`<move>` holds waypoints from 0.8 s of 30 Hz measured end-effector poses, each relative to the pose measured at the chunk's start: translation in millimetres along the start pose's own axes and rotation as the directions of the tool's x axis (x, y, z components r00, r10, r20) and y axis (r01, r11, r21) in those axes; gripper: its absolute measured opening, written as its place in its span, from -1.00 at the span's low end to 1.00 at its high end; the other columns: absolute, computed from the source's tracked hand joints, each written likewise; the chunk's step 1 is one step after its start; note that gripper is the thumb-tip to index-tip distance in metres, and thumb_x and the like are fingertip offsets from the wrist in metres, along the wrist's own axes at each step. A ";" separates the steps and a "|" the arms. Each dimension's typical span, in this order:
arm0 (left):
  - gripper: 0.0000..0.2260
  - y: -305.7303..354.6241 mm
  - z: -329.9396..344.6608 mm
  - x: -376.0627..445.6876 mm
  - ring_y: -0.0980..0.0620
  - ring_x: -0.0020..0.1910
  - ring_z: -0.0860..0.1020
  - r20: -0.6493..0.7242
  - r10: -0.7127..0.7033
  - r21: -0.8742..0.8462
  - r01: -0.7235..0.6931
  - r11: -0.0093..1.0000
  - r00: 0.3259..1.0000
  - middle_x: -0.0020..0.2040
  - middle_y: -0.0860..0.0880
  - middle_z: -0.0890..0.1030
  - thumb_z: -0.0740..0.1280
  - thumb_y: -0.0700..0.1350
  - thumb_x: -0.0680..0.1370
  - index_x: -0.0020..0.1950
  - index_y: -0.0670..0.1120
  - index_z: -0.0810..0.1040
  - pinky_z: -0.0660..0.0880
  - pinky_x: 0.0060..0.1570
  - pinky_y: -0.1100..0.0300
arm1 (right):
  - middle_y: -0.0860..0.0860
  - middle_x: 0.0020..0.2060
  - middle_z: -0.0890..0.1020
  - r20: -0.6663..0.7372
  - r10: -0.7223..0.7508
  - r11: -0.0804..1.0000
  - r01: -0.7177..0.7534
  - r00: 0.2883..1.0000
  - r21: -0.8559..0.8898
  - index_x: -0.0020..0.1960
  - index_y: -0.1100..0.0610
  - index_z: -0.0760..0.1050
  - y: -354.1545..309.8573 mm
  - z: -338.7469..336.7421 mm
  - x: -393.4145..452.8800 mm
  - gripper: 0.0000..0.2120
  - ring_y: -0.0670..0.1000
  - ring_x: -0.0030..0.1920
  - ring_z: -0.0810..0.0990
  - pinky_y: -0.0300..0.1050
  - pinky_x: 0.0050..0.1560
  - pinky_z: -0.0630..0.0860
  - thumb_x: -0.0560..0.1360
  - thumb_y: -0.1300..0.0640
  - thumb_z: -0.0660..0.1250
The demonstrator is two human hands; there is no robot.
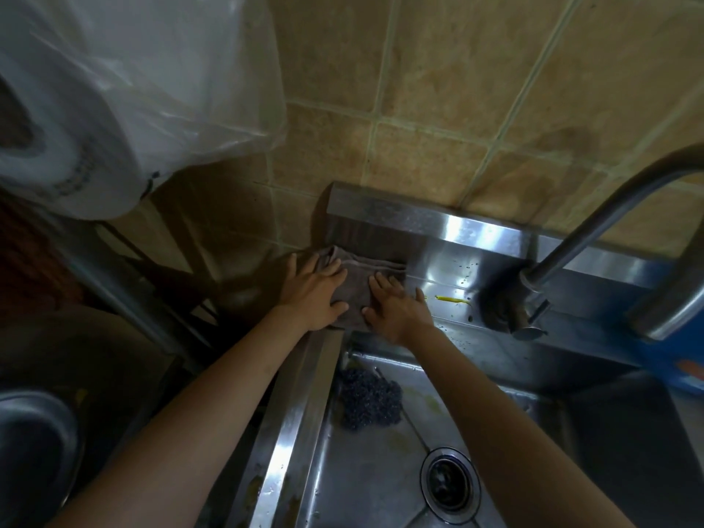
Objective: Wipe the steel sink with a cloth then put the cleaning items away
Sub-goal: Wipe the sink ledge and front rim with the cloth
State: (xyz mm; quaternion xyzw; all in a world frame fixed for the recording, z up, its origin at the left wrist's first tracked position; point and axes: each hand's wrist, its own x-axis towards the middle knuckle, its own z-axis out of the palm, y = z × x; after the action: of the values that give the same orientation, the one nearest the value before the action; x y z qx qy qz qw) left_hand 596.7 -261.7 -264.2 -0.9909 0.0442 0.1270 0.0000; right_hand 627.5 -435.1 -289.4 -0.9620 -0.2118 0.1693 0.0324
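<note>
Left hand and right hand both lay flat, fingers spread, pressing the brown cloth at frame centre, on the back-left corner ledge of the steel sink. Cloth looked soft, limp, probably damp and light; best bunched at a free edge or pushed under flat palms. Its long axis ran left-right along the back wall. Dark scourer sat below in the basin, drain lower right, faucet far right.

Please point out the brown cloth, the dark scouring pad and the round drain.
brown cloth (356,295): head view, its middle fold.
dark scouring pad (368,399): head view, its centre.
round steel drain (450,484): head view, its strainer.
</note>
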 end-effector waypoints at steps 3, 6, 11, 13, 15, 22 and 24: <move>-0.38 -1.1 -3.8 1.1 -0.10 0.54 -0.08 0.003 0.003 0.005 -0.003 1.000 1.000 0.56 0.12 0.00 0.14 0.22 0.56 0.55 0.08 -0.01 -0.19 0.42 -0.22 | -0.06 0.55 -0.02 0.008 0.000 1.000 0.000 1.000 0.025 0.56 0.04 -0.05 3.9 -4.1 -4.5 -0.37 -0.01 0.54 -0.04 0.23 0.47 -0.09 0.59 -0.15 0.05; -0.34 9.2 -1.2 4.2 -0.10 0.54 -0.09 0.034 0.023 0.003 -0.023 1.000 0.999 0.56 0.12 0.02 0.16 0.25 0.54 0.55 0.08 -0.02 -0.21 0.42 -0.23 | -0.06 0.55 0.00 0.002 0.019 0.999 -0.019 1.000 0.043 0.55 0.04 -0.03 15.0 -6.2 -11.1 -0.37 0.00 0.54 -0.03 0.22 0.47 -0.07 0.58 -0.16 0.07; -0.34 27.4 0.8 12.1 -0.11 0.54 -0.09 0.029 0.076 0.020 -0.076 0.997 0.997 0.56 0.10 0.04 0.16 0.26 0.54 0.55 0.06 0.00 -0.22 0.41 -0.24 | -0.05 0.55 -0.03 0.011 0.023 0.999 -0.024 1.000 0.025 0.55 0.05 -0.05 36.3 -8.2 -22.7 -0.37 0.00 0.54 -0.03 0.23 0.46 -0.06 0.59 -0.15 0.06; -0.33 31.4 1.6 14.0 -0.13 0.54 -0.09 0.016 0.086 0.032 -0.086 0.996 0.996 0.56 0.10 0.06 0.16 0.26 0.53 0.55 0.06 0.02 -0.22 0.41 -0.24 | -0.05 0.55 -0.03 -0.002 0.022 0.999 -0.022 1.000 0.024 0.56 0.05 -0.05 41.1 -6.7 -25.5 -0.37 -0.01 0.54 -0.02 0.24 0.45 -0.05 0.59 -0.16 0.06; -0.33 37.4 3.0 16.3 -0.12 0.54 -0.08 0.012 0.103 0.037 -0.104 0.994 0.995 0.56 0.09 0.06 0.17 0.26 0.53 0.55 0.05 0.02 -0.23 0.41 -0.25 | -0.06 0.55 -0.04 -0.002 0.035 0.999 -0.035 0.999 0.036 0.56 0.04 -0.05 48.1 -6.1 -28.8 -0.37 -0.02 0.54 -0.03 0.24 0.45 -0.06 0.59 -0.16 0.07; -0.33 59.7 3.7 20.3 -0.11 0.54 -0.07 -0.005 0.154 0.009 -0.154 0.988 0.988 0.56 0.07 0.02 0.18 0.23 0.54 0.55 0.06 -0.01 -0.22 0.42 -0.24 | -0.05 0.54 0.05 -0.057 0.090 0.996 -0.091 0.994 -0.019 0.54 0.05 0.03 72.1 -7.2 -39.8 -0.41 -0.02 0.53 0.04 0.18 0.46 -0.04 0.59 -0.14 0.07; -0.31 54.1 7.9 14.8 -0.13 0.54 -0.05 -0.048 0.130 0.011 -0.129 0.992 0.990 0.57 0.01 0.00 0.18 0.22 0.53 0.55 0.05 -0.04 -0.16 0.44 -0.22 | 0.02 0.53 0.12 -0.095 0.078 0.994 -0.084 0.992 -0.067 0.52 0.07 0.08 66.9 -10.3 -41.5 -0.45 0.03 0.51 0.11 0.14 0.46 -0.01 0.60 -0.10 0.06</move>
State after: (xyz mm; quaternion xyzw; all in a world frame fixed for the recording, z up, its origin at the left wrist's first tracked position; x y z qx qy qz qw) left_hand 604.3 -316.8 -274.9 -0.9887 0.1090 0.1026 -0.0053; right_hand 622.1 -513.1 -275.7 -0.9771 -0.1767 0.1183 0.0010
